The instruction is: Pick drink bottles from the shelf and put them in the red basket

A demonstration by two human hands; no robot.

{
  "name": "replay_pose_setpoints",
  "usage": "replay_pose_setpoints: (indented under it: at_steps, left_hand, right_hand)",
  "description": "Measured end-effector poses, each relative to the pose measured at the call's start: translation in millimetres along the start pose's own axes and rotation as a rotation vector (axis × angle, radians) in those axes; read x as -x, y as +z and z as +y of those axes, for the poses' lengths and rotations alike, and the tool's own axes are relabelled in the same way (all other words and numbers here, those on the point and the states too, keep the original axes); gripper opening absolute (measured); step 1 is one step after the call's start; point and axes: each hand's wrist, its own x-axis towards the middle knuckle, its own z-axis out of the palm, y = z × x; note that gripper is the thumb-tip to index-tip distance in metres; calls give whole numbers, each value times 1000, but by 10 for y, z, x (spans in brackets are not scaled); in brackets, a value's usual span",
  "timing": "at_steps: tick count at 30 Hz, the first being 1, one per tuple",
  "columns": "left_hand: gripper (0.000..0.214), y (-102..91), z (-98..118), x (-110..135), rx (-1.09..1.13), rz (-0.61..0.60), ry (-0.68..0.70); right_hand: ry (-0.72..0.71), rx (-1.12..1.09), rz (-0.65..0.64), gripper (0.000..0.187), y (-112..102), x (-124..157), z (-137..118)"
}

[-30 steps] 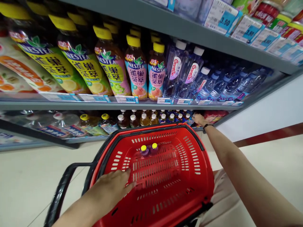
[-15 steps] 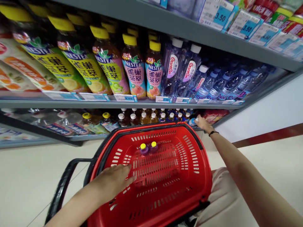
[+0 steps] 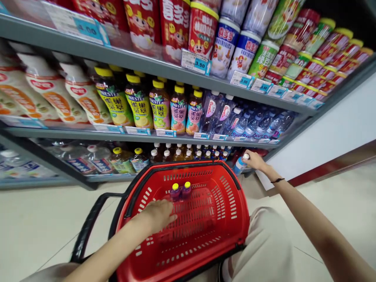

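My right hand (image 3: 255,159) is closed around the white-capped neck of a small bottle with a light blue label (image 3: 239,167), at the bottom shelf's front, just outside the far right corner of a red shopping basket (image 3: 242,209). The bottle tilts, with its cap toward my fingers. Over the basket's left side hangs my left hand (image 3: 158,214), palm down, fingers stretched out and holding nothing. Inside the basket, near its far wall, two small purple bottles (image 3: 186,191) with yellow caps stand side by side, just beyond my left fingertips.
On the bottom shelf, several capped bottles (image 3: 178,156) stand in rows behind the basket. Above are iced tea bottles (image 3: 138,107), water bottles (image 3: 252,124) and cans (image 3: 202,33). A white panel (image 3: 326,129) bounds the shelves at right. The basket's black handle (image 3: 91,225) sticks out left.
My right hand has drawn the blue-labelled bottle out toward me, so more of it shows. My left hand stays open over the basket. The view has tilted up, showing more of the upper shelf.
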Motion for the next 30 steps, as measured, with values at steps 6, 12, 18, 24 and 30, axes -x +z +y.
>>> replay_pose_setpoints:
  at_steps: [6,12,18,24,30]
  left_hand:
    - [38,41,25,106,84,138,67]
    - [46,152,359,90,97,429,222]
    - [78,0,562,59,353,776,357]
    - [50,-210,227,144,631,688,206]
    - [49,-174,133,128,1094,822,96]
  right_hand:
    - [-107,-25,114,13,-766,582,-277]
    - [-237,-119,291,20,-1143,1145,-1016]
    - [-361,-630,162,25,-801,1467,-1879]
    - [-429,-970,-33,29,-392,1554,-2317]
    - [-284,-1253,-291,44,285,1519,-2222]
